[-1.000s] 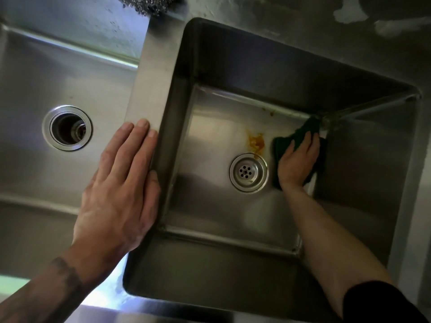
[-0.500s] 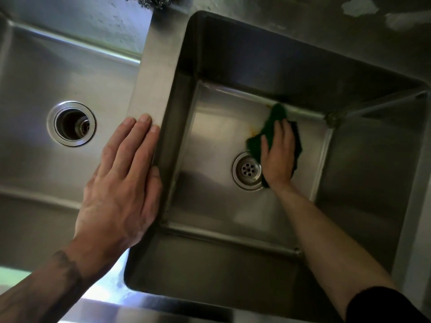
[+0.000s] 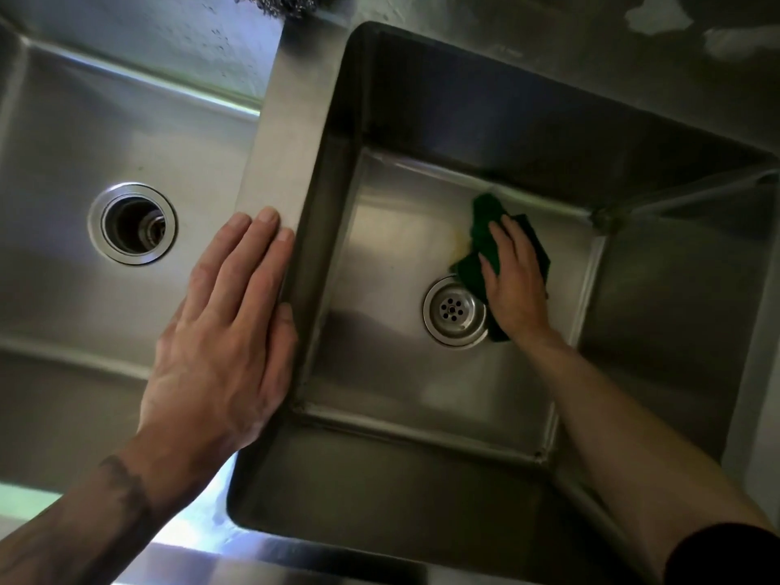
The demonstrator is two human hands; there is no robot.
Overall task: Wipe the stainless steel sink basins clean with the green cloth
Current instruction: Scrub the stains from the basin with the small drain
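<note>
Two stainless steel basins fill the view. In the deep right basin [image 3: 392, 394], my right hand [image 3: 517, 285] presses flat on the green cloth [image 3: 485, 221] on the basin floor, just right of the round drain strainer [image 3: 455, 311]. A faint yellow-orange smear [image 3: 461, 242] shows at the cloth's left edge. My left hand [image 3: 228, 339] lies flat, fingers together, on the steel divider [image 3: 291, 133] between the basins, holding nothing. The left basin [image 3: 84, 120] has an open drain hole [image 3: 132, 222].
A wad of steel wool [image 3: 278, 4] sits at the top edge behind the divider. The counter [image 3: 633, 44] behind the right basin shows pale patches. The front rim [image 3: 236, 559] of the sink runs along the bottom.
My right hand slid the cloth from the far right corner of the basin floor leftward over the orange stain beside the drain; the stain now looks much fainter. My left hand stayed put.
</note>
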